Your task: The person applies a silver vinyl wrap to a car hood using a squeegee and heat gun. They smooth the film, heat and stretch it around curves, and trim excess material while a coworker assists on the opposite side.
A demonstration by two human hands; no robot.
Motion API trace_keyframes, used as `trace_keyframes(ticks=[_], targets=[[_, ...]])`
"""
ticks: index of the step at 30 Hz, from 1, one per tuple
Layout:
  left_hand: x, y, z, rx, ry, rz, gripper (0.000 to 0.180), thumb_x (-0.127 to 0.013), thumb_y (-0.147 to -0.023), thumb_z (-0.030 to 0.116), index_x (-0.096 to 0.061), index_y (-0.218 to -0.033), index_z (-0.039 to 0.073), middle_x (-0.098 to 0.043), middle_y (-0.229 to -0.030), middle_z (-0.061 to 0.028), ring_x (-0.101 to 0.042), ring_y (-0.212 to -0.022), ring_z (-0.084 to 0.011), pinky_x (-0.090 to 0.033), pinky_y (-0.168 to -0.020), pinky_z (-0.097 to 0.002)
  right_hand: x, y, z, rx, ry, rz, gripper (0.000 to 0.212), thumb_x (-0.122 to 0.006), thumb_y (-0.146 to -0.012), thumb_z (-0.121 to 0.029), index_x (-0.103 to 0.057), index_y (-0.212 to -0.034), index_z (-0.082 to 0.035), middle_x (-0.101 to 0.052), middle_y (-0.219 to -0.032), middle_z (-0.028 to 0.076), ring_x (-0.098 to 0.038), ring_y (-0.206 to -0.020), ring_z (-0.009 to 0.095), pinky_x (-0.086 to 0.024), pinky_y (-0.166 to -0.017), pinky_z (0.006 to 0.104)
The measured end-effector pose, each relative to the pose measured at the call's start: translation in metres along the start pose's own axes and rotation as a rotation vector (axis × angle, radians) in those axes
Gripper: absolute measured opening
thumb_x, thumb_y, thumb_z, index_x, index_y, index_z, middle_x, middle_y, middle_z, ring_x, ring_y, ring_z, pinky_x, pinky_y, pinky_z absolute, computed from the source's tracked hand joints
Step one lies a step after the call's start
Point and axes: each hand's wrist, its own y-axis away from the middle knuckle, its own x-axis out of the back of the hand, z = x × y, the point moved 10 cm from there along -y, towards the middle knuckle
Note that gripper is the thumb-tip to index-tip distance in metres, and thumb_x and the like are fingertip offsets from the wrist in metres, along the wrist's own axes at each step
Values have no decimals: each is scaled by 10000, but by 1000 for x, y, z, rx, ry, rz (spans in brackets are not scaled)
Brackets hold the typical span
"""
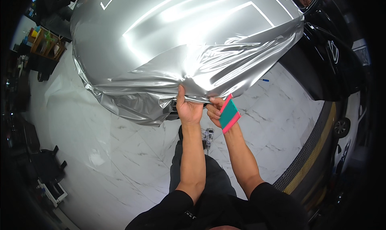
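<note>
Glossy silver vinyl wrap film (161,49) lies over the hood and front of a car, with loose wrinkled folds along its near edge. My left hand (189,109) grips that edge, its thumb pressed on top and its fingers mostly hidden beneath. Close beside it on the right, my right hand (215,109) holds a flat teal squeegee (230,116) with pink edges. The thumb and fingertips of this hand also touch the film's edge. Creases fan out from the spot above both hands.
A blue-handled tool (264,80) lies on the marbled floor (132,161). An open black car door (321,61) stands at right, near a black-and-yellow floor strip (309,157). Another person (56,7) works at far left by a wooden box (46,43) on a cart.
</note>
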Motion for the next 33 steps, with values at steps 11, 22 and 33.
trace_keyframes(ticks=[11, 22, 33], targets=[[-13, 2, 2, -12, -42, -53, 339, -549, -1076, 278, -638, -1322, 62, -649, -1379, -90, -575, -1304, -261, -398, -1157, -509, 17, -11, -88, 261, -177, 91, 141, -657, -1019, -241, -630, -1063, -109, -722, -900, 53, -491, -411, 90, -363, -360, 221], [1, -1, 4, -13, -14, 12, 316, -616, -1045, 223, -646, -1304, 45, -651, -1372, -74, -577, -1290, -236, -383, -1184, -442, -9, -61, -108, 330, -147, 5, 86, -698, -972, -108, -634, -914, -111, -612, -657, -32, -481, -444, 43, -322, -364, 184], [9, -4, 2, 16, -1, -12, 340, -626, -1039, 236, -647, -1319, 45, -649, -1387, -72, -568, -1311, -231, -364, -1198, -429, -8, -55, -115, 362, -30, -27, 229, -715, -967, -132, -600, -770, -155, -501, -522, -61, -425, -395, 39, -287, -360, 200]])
